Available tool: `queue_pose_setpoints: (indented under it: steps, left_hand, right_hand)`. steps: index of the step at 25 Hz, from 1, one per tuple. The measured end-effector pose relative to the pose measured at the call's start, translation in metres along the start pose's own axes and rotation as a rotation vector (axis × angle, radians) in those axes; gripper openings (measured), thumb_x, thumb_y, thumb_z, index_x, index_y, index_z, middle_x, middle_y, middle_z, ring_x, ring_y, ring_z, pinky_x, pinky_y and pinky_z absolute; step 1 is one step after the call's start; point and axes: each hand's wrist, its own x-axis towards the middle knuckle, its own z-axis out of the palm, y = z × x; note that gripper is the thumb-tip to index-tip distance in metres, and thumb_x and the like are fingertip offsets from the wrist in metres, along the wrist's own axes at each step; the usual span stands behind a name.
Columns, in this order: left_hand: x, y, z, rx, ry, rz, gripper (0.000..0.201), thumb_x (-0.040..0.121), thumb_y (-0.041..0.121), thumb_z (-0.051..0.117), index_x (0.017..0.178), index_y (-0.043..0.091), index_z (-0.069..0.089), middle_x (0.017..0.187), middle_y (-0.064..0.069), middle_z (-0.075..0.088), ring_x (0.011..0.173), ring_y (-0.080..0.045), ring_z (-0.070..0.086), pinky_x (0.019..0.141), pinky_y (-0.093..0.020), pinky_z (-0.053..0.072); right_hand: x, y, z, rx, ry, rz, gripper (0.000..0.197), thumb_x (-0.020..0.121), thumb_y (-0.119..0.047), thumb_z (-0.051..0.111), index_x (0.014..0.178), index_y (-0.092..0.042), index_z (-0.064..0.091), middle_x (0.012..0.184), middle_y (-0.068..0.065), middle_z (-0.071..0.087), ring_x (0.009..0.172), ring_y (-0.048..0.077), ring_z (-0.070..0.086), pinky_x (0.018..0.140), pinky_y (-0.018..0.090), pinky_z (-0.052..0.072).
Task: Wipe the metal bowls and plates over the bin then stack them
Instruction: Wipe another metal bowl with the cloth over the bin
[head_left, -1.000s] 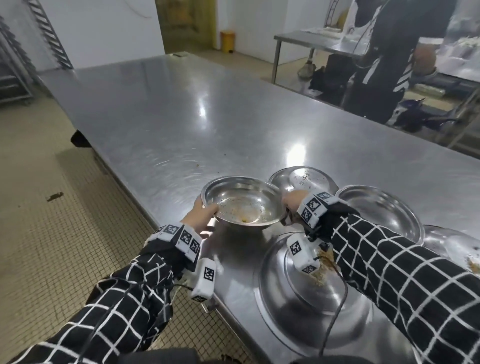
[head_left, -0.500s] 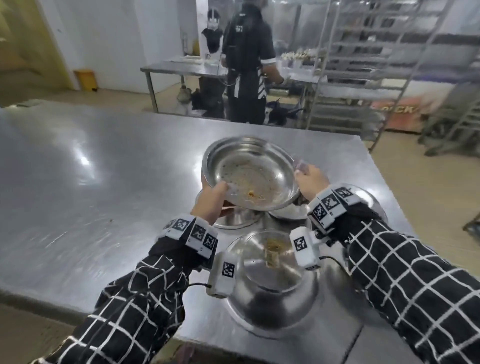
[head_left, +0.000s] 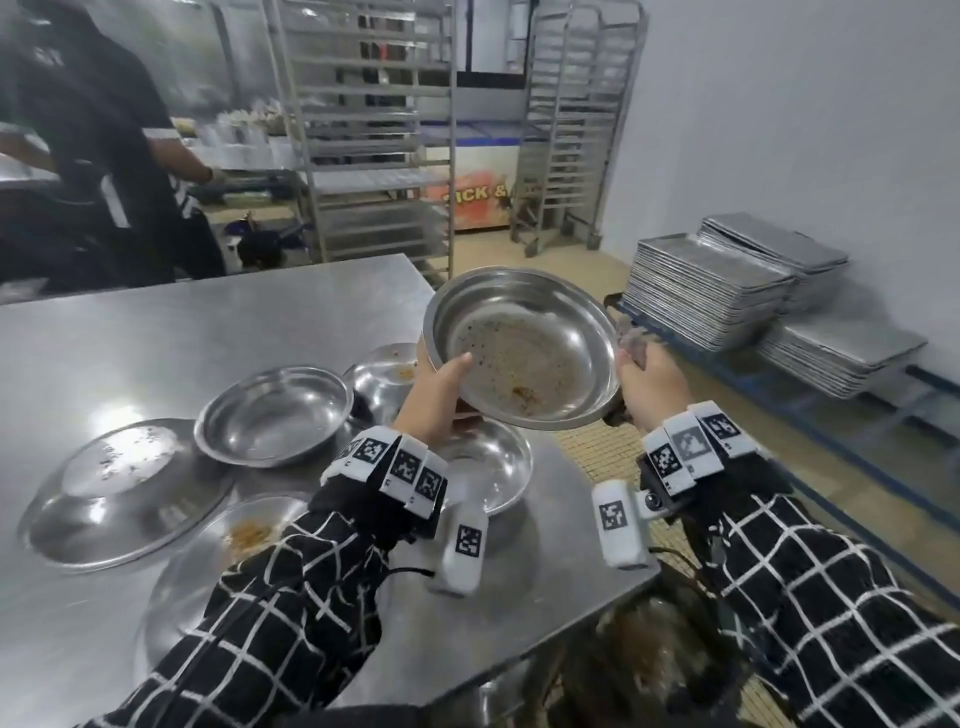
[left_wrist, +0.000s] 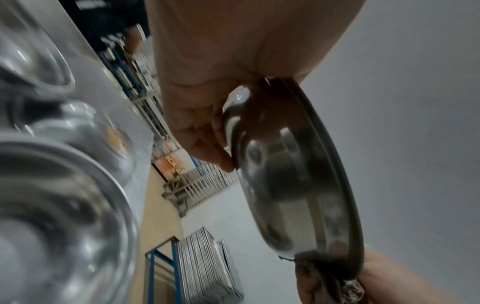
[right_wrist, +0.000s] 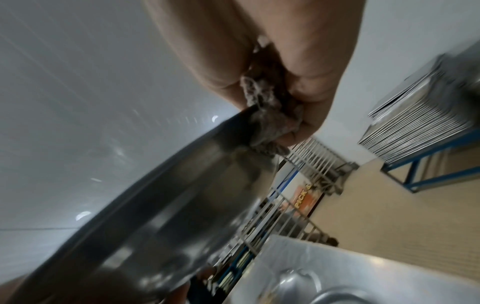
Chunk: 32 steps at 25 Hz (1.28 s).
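- While held in the air past the table's right edge, the soiled bowl (head_left: 524, 348) tilts with its inside toward the camera; brown specks and a small orange smear lie on its floor.
- Left hand (head_left: 436, 392) grips the bowl's left rim: thumb inside, fingers (left_wrist: 205, 144) curled against the outer wall.
- Right hand (head_left: 652, 382) sits at the right rim, fingers clamped on a crumpled grey cloth (right_wrist: 267, 115) that touches the rim.
- Bin (head_left: 649, 670): dark, below the right forearm, just beside the table corner; contents blurred.
- Steel table (head_left: 156, 332) carries other dishes: an empty bowl (head_left: 272, 413), an upturned plate (head_left: 117, 493), a dish with orange residue (head_left: 249, 530), one more bowl (head_left: 488, 462) under the left wrist.
- Stacked trays (head_left: 711, 286) stand on a blue rack by the wall.
- Another person (head_left: 104, 145) stands beyond the table.
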Motion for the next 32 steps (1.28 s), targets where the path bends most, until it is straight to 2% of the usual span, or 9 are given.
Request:
queue_pose_setpoints:
  steps: [3, 8, 12, 16, 21, 25, 28, 29, 32]
  left_hand:
    - [0.021, -0.018, 0.067, 0.041, -0.062, 0.015, 0.047, 0.092, 0.032, 0.054, 0.134, 0.029, 0.035, 0.112, -0.011, 0.061, 0.089, -0.028, 0.065, 0.064, -0.034, 0.053]
    - [0.051, -0.052, 0.195, 0.002, -0.181, -0.074, 0.041, 0.090, 0.039, 0.055, 0.125, 0.028, 0.039, 0.116, -0.011, 0.058, 0.095, -0.031, 0.064, 0.063, -0.035, 0.055]
    - [0.077, -0.073, 0.257, -0.058, -0.308, -0.209, 0.064, 0.076, 0.051, 0.060, 0.131, 0.019, 0.047, 0.124, -0.020, 0.056, 0.101, -0.035, 0.061, 0.065, -0.040, 0.055]
    - [0.093, -0.088, 0.300, -0.031, -0.381, -0.282, 0.049, 0.096, 0.050, 0.041, 0.124, 0.014, 0.057, 0.117, -0.019, 0.063, 0.106, -0.037, 0.061, 0.076, -0.048, 0.056]
    - [0.108, -0.101, 0.321, 0.167, -0.281, -0.236, 0.063, 0.097, 0.057, 0.029, 0.119, 0.007, 0.060, 0.100, -0.019, 0.070, 0.088, -0.032, 0.069, 0.069, -0.040, 0.056]
    - [0.124, -0.101, 0.320, 0.434, -0.240, -0.157, 0.068, 0.095, 0.061, 0.028, 0.135, 0.009, 0.044, 0.081, -0.009, 0.068, 0.057, -0.017, 0.068, 0.053, -0.027, 0.055]
    - [0.132, -0.095, 0.317, 0.583, -0.310, -0.092, 0.065, 0.095, 0.062, 0.022, 0.138, 0.017, 0.039, 0.103, -0.012, 0.069, 0.084, -0.023, 0.068, 0.086, -0.040, 0.053]
    - [0.131, -0.090, 0.316, 0.601, -0.331, -0.067, 0.060, 0.097, 0.059, 0.020, 0.138, 0.019, 0.038, 0.109, -0.010, 0.066, 0.089, -0.019, 0.065, 0.090, -0.036, 0.047]
    - [0.130, -0.077, 0.317, 0.587, -0.405, -0.056, 0.052, 0.100, 0.052, 0.022, 0.133, 0.018, 0.043, 0.093, -0.001, 0.065, 0.069, -0.001, 0.062, 0.070, -0.012, 0.043]
  right_hand:
    - [0.017, 0.043, -0.052, 0.029, 0.120, 0.043, 0.032, 0.101, -0.030, 0.039, 0.125, -0.011, 0.049, 0.112, 0.006, 0.056, 0.090, 0.018, 0.049, 0.079, 0.029, 0.035]
    - [0.055, 0.118, -0.150, 0.059, 0.236, 0.059, 0.034, 0.102, -0.030, 0.039, 0.132, -0.015, 0.045, 0.125, 0.004, 0.055, 0.099, 0.012, 0.047, 0.086, 0.029, 0.036]
    - [0.076, 0.162, -0.205, 0.036, 0.251, 0.068, 0.034, 0.102, -0.032, 0.038, 0.133, -0.020, 0.044, 0.121, -0.003, 0.054, 0.102, 0.009, 0.047, 0.086, 0.028, 0.035]
    - [0.095, 0.192, -0.247, 0.027, 0.183, 0.063, 0.035, 0.102, -0.032, 0.037, 0.134, -0.022, 0.044, 0.118, -0.007, 0.053, 0.105, 0.008, 0.049, 0.087, 0.027, 0.036]
    - [0.120, 0.227, -0.258, -0.092, 0.171, 0.091, 0.029, 0.100, -0.026, 0.042, 0.128, -0.021, 0.050, 0.116, -0.002, 0.058, 0.109, 0.017, 0.056, 0.089, 0.031, 0.042]
    - [0.134, 0.233, -0.254, -0.148, 0.300, -0.002, 0.035, 0.099, -0.026, 0.045, 0.133, -0.018, 0.050, 0.122, -0.004, 0.054, 0.113, 0.013, 0.053, 0.092, 0.028, 0.041]
    - [0.149, 0.219, -0.239, -0.207, 0.242, -0.161, 0.037, 0.095, -0.021, 0.052, 0.132, -0.015, 0.052, 0.125, -0.001, 0.053, 0.113, 0.012, 0.051, 0.096, 0.027, 0.043]
    - [0.155, 0.213, -0.229, -0.253, 0.189, -0.205, 0.039, 0.094, -0.019, 0.055, 0.132, -0.014, 0.053, 0.127, 0.000, 0.051, 0.113, 0.010, 0.049, 0.098, 0.023, 0.041]
    - [0.169, 0.202, -0.195, -0.350, 0.069, -0.329, 0.037, 0.091, -0.015, 0.060, 0.128, -0.008, 0.057, 0.128, 0.001, 0.046, 0.110, 0.002, 0.041, 0.090, 0.000, 0.029]
